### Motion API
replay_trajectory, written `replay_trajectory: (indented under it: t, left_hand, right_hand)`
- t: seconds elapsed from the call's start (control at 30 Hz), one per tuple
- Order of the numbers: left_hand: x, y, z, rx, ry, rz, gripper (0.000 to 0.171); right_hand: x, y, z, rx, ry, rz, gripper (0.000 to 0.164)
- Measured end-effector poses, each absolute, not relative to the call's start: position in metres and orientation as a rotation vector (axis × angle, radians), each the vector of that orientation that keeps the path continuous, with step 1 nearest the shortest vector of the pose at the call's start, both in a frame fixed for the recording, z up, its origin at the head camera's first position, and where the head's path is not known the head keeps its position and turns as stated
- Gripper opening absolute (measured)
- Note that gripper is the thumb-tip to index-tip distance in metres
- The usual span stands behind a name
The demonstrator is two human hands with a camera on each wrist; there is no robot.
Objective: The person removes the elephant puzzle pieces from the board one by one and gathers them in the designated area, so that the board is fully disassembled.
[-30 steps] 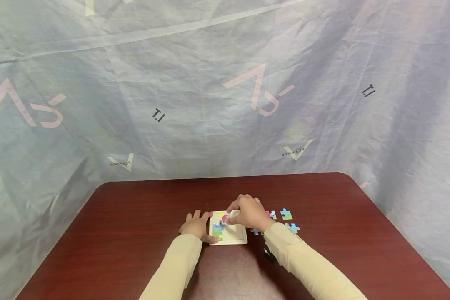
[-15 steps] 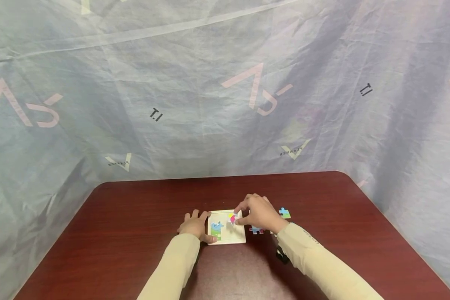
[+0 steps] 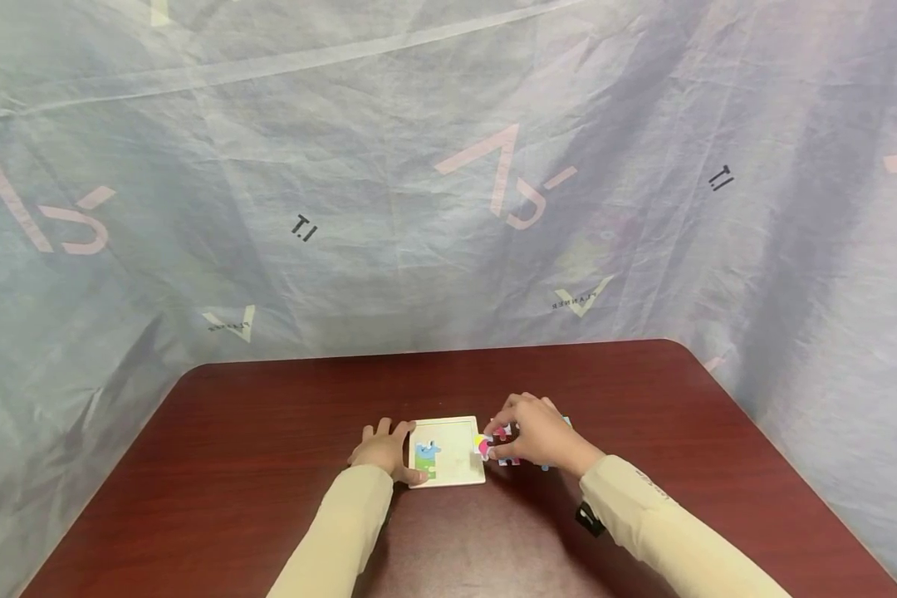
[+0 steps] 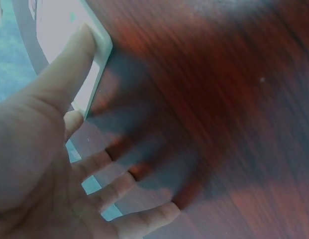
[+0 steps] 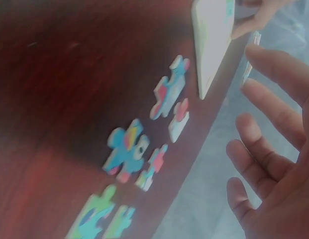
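A shallow puzzle tray (image 3: 459, 462) lies on the table in the head view, with blue and green puzzle pieces (image 3: 425, 471) fitted along its left side. My left hand (image 3: 378, 452) rests at the tray's left edge. Its thumb (image 4: 74, 57) lies over the border, while the other fingers spread out on the tabletop. Just over the tray's right edge, my right hand (image 3: 540, 430) pinches a yellow and pink puzzle piece (image 3: 482, 445) between thumb and fingertips. In the right wrist view that piece (image 5: 252, 59) shows nearly edge-on.
Several loose puzzle pieces lie right of the tray, partly under my right hand in the head view. Among them are a blue piece with an eye (image 5: 128, 149) and a green one (image 5: 92, 216). A grey printed cloth (image 3: 389, 183) hangs behind the dark red table (image 3: 269, 432).
My right hand has carried the yellow and pink puzzle piece rightward, from over the tray's middle to its right edge. My left hand has stayed at the tray's left edge.
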State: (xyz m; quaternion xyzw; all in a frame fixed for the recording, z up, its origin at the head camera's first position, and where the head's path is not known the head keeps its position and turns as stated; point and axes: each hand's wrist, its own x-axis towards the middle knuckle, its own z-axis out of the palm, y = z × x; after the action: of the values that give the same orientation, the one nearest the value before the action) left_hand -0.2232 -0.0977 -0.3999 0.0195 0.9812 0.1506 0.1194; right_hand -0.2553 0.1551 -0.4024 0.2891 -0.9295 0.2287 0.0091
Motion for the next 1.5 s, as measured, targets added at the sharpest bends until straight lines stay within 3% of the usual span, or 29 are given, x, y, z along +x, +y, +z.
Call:
replay_trajectory:
  t: [0.63, 1.5]
  left_hand:
    - [-0.223, -0.101, -0.399, 0.067, 2.877, 0.449, 0.079]
    - [-0.225, -0.099, -0.404, 0.047, 2.87, 0.446, 0.081]
  right_hand:
    - [-0.233, 0.188, -0.423, 0.893, -2.873, 0.671, 0.021]
    - [-0.221, 0.191, -0.434, 0.947, -2.856, 0.705, 0.026]
